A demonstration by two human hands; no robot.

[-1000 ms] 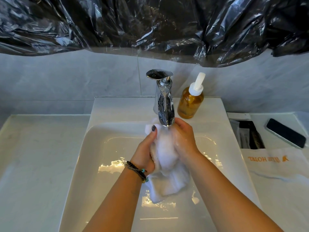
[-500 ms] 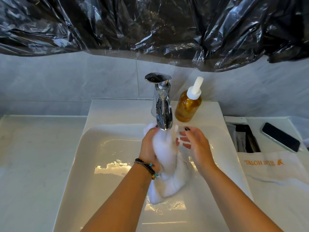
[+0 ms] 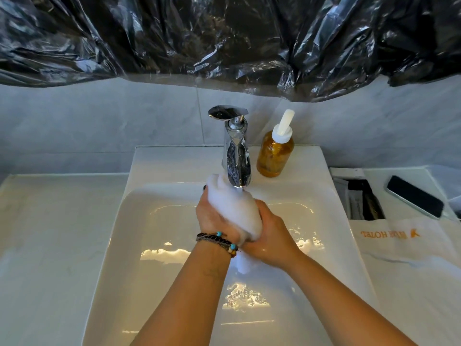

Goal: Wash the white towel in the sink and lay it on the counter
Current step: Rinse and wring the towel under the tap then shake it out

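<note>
- Covering the far wall above the tiles, a crinkled black plastic sheet (image 3: 224, 38) hangs clear of the work.
- The pale counter (image 3: 50, 233) spreads left and right of the basin; its left stretch looks like the natural landing spot for the towel later.
- The white sink (image 3: 154, 283) holds a shallow film of water with bright glare patches.
- A folded hotel cloth (image 3: 404, 248) with orange lettering lies on the right counter, near a dark phone (image 3: 415, 196). Splashes from hard wringing could reach both.
- The chrome tap (image 3: 237, 156) stands at the far rim, with an amber pump bottle (image 3: 275, 153) just to its right; a raised elbow or towel end could knock the bottle over.
- The white towel (image 3: 232, 208) is bunched directly under the spout, above the basin, its tail hanging near.
- The left hand (image 3: 214, 218) grips the bunch from the left.
- The right hand (image 3: 270, 236) curls around its lower part. Wet fabric may slip if either hold loosens.
</note>
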